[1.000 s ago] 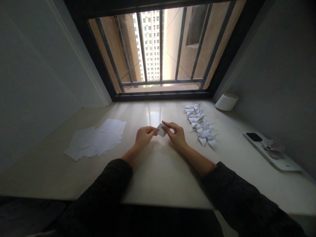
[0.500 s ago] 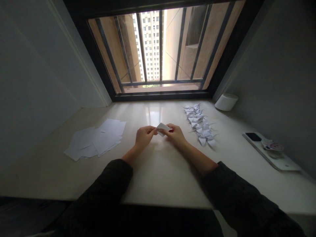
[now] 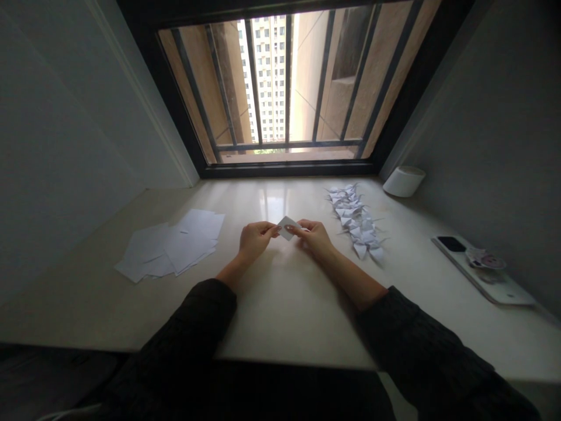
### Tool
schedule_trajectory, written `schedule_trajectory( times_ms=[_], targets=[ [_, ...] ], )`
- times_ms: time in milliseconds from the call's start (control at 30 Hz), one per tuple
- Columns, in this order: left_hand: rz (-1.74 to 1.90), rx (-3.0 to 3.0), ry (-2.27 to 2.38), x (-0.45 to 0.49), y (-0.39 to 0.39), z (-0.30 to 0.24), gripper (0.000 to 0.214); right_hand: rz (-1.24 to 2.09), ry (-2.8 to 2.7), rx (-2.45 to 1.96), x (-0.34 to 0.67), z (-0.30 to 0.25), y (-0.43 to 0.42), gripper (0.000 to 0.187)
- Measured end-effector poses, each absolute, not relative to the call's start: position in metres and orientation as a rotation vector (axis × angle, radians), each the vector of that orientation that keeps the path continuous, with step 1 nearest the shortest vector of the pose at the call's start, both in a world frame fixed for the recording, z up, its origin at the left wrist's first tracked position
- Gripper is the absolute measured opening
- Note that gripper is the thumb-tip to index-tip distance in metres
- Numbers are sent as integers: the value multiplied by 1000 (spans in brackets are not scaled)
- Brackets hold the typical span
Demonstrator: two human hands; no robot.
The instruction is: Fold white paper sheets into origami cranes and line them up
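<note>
Over the middle of the sill (image 3: 280, 316), closer to its far edge than its near one, I grip a small paper square (image 3: 287, 221) between both hands. My left hand (image 3: 256, 238) pinches its left corner. My right hand (image 3: 316, 237) has changed: a second ago its forefinger stretched to the top corner; now that finger is drawn back and the thumb lies across the face. I judge this steadies or presses the folding; whether the square touches the sill, I cannot tell.
</note>
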State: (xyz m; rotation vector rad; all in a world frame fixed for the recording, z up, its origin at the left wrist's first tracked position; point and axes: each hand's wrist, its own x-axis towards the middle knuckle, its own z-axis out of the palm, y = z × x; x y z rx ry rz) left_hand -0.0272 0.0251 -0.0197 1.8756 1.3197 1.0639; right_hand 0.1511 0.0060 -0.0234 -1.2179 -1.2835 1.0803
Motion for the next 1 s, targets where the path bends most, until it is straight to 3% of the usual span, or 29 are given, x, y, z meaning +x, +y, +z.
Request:
schedule_trajectory(
  times_ms=[267, 767, 1000],
  targets=[
    [1094, 1775, 1305, -28, 27, -20, 32, 943, -1495, -1124, 160, -22, 10, 38],
    [907, 2050, 1344, -28, 19, -14, 24, 896, -1208, -1170, 156, -35, 16, 38],
    [734, 2009, 1165, -22, 15, -11, 32, 608, -1409, -1222, 158, -30, 13, 31]
  ],
)
